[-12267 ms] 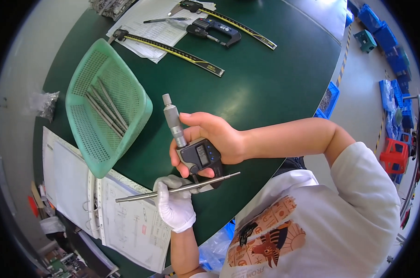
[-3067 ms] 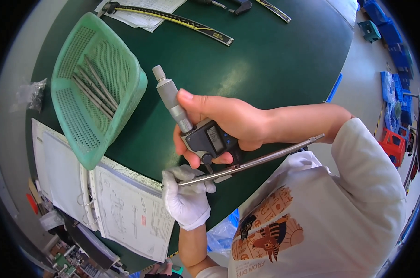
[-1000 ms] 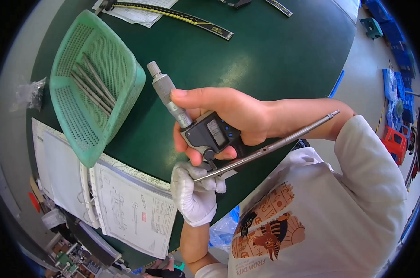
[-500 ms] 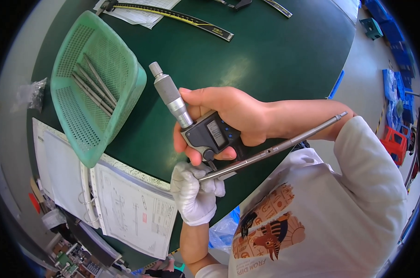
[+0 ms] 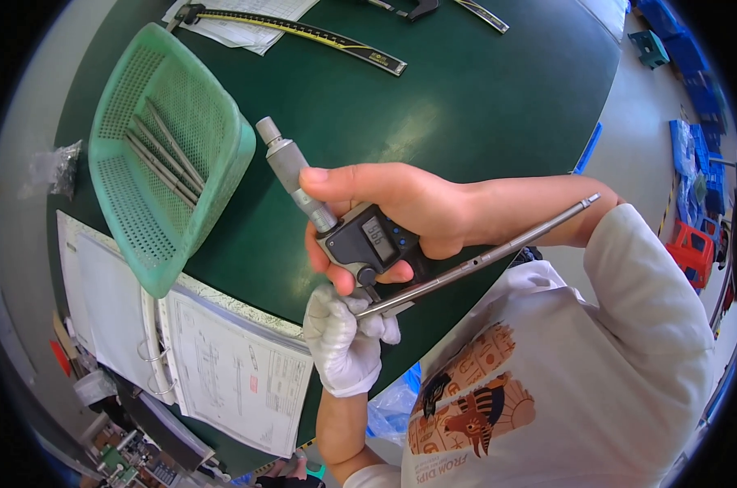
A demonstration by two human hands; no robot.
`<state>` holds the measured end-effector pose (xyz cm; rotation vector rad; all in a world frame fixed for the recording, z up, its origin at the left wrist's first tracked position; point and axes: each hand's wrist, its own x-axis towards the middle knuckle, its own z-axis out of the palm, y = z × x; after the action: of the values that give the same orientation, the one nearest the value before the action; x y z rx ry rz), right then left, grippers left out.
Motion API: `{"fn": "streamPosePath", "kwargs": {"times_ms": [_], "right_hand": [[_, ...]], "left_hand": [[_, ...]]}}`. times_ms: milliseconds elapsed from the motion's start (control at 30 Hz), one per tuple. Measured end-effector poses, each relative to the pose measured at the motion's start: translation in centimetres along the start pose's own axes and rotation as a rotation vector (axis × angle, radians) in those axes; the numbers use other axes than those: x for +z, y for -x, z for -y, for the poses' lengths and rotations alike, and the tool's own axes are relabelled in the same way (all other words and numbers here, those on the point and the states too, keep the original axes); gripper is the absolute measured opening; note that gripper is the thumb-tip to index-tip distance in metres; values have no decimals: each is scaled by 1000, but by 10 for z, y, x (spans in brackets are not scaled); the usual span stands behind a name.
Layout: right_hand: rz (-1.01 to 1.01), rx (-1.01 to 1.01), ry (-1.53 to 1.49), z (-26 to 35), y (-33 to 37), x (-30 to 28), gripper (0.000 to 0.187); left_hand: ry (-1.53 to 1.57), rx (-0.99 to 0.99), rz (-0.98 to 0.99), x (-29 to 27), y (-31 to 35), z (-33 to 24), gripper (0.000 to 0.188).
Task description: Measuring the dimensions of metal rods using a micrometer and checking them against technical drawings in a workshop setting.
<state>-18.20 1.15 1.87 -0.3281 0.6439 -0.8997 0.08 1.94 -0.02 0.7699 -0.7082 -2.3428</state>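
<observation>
Left hand (image 5: 342, 346), white-gloved, held fingers closed round one end of steel rod (image 5: 482, 261); bare right hand (image 5: 421, 203) wrapped digital micrometer (image 5: 356, 244). Rod slanted across bench's (image 5: 466, 106) near edge.

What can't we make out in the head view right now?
All head view:
Micrometer frame: partly hidden by right hand and steel rod.
Rod's lower end: covered by gloved left hand.
Upper-right black-and-yellow bar: cut off by top edge.
Binder drawing print: too small.
</observation>
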Motion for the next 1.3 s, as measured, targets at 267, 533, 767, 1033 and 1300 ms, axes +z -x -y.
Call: {"fn": "streamPosePath", "kwargs": {"times_ms": [267, 533, 767, 1033, 1300], "right_hand": [[44, -12, 5, 3, -1, 1, 64], [-125, -126, -138, 19, 7, -20, 62], [3, -127, -222, 18, 30, -37, 59], [118, -113, -229, 17, 41, -34, 62], [128, -158, -124, 16, 45, -33, 63]], "left_hand": [[-50, 59, -9, 9, 0, -6, 19], [351, 587, -355, 0, 18, -58, 14], [-550, 1202, -710, -22, 10, -131, 12], [-1530, 953, -930, -37, -38, -140, 10], [-2013, 300, -729, 28, -108, -167, 33]]}}
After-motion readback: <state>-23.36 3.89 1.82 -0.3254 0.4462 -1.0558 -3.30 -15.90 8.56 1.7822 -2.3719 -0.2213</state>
